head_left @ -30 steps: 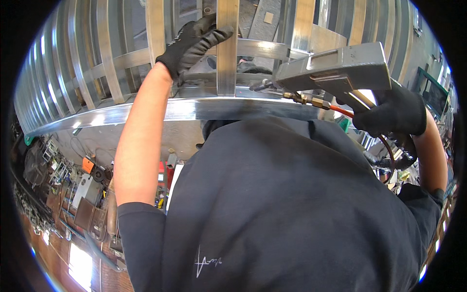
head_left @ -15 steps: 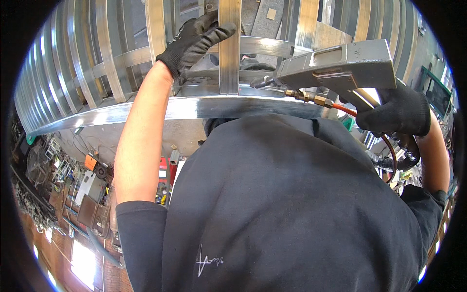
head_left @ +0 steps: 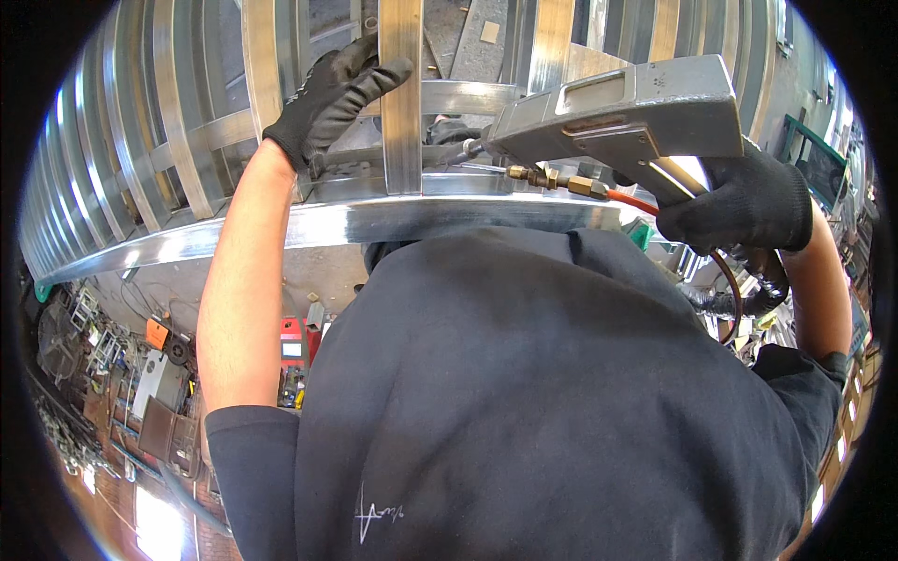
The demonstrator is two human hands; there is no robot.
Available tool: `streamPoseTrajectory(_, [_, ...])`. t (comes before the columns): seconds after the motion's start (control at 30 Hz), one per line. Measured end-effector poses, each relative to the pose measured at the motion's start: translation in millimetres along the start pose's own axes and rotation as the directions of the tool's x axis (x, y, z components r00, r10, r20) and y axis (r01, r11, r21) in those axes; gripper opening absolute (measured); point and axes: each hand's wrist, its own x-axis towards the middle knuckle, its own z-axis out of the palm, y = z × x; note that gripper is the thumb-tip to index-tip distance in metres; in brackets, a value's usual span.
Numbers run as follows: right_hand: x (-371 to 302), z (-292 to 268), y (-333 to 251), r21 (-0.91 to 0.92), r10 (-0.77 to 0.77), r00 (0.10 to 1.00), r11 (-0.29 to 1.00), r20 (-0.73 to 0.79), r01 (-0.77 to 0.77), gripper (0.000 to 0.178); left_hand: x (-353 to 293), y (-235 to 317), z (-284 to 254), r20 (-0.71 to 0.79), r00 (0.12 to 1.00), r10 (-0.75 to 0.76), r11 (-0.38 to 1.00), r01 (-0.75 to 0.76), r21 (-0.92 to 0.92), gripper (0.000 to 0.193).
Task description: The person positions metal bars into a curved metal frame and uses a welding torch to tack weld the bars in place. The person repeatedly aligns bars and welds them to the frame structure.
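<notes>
My black-gloved left hand (head_left: 332,103) is closed around an upright flat-faced metal bar (head_left: 402,112), the thumb lying over its front and the other fingers partly hidden behind. In my gloved right hand (head_left: 739,201) is the pistol grip of a grey welding gun (head_left: 617,112). Its narrow tip points left, close to the lower part of that bar, near the joint with the shiny bottom rail (head_left: 318,222). Contact between tip and metal cannot be made out. Brass fittings (head_left: 552,179) with an orange hose run beneath the gun.
Rows of parallel metal bars (head_left: 178,122) continue left and right along the rail, with a crossbar behind them. A dark wrapped cable (head_left: 748,294) hangs below my right hand. To the left, a red machine (head_left: 295,346) and cluttered equipment (head_left: 159,383) stand on the floor.
The whole view has shifted, so the frame, arms and gun appear further left. Both hands keep their holds, and the gun's tip stays near the bar's lower end.
</notes>
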Motion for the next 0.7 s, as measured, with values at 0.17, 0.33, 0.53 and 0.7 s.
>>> streamPoseTrajectory(0.17, [26.5, -15.9, -31.9, 0.224, 0.416, 0.908, 0.882, 0.043, -0.415, 0.088, -8.3, 18.7, 2.8, -0.012, 1.0, 0.006, 0.999, -0.007, -0.039, 0.075])
streamPoseTrajectory(0.33, [45.2, -30.9, -56.8, 0.379, 0.772, 0.569, 0.455, 0.282, -0.806, 0.088, -0.4, 11.4, -0.5, 0.034, 0.999, 0.01, 0.998, -0.012, 0.057, 0.072])
streamPoseTrajectory(0.53, [17.1, -8.7, -30.8, 0.259, 0.419, 0.908, 0.874, 0.023, -0.41, 0.065, 3.7, 2.8, 1.6, 0.014, 0.998, 0.065, 0.994, -0.066, 0.087, 0.066])
streamPoseTrajectory(0.7, [27.9, -12.7, -20.0, 0.055, 0.01, 1.0, 0.998, 0.009, -0.01, 0.058, 8.2, 6.8, 4.0, 0.043, 0.991, 0.126, 0.988, -0.129, 0.08, 0.061])
